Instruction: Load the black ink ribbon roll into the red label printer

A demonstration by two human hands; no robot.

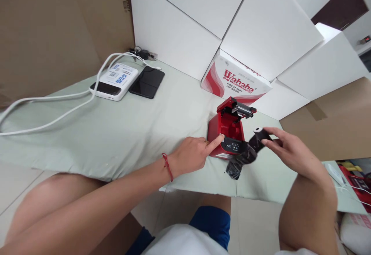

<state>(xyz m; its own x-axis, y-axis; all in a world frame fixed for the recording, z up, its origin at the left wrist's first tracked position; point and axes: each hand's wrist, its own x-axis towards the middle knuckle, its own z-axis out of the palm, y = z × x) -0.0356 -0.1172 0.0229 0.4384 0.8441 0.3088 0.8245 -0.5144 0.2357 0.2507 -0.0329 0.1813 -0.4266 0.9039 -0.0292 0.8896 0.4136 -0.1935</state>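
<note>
A small red label printer (213, 131) stands on the cloth-covered surface with its lid raised, so its red inner bay shows. My left hand (193, 153) is at its near left side. The index finger is stretched out and its tip touches the printer's front edge beside the black button panel; the other fingers are curled and partly hidden. To the right of the printer, my right hand (285, 146) pinches a roll of black paper (259, 138) with a white core between thumb and fingers. A loose, crinkled strip hangs from the roll across the printer's front right corner.
A white power bank (127, 71) with a white cable and a black phone (147, 81) lie at the left, with keys (142, 53) behind. A red-and-white Wahaha carton (234, 79) stands behind the printer against white boxes (261, 26). A cardboard box (66, 23) bounds the left.
</note>
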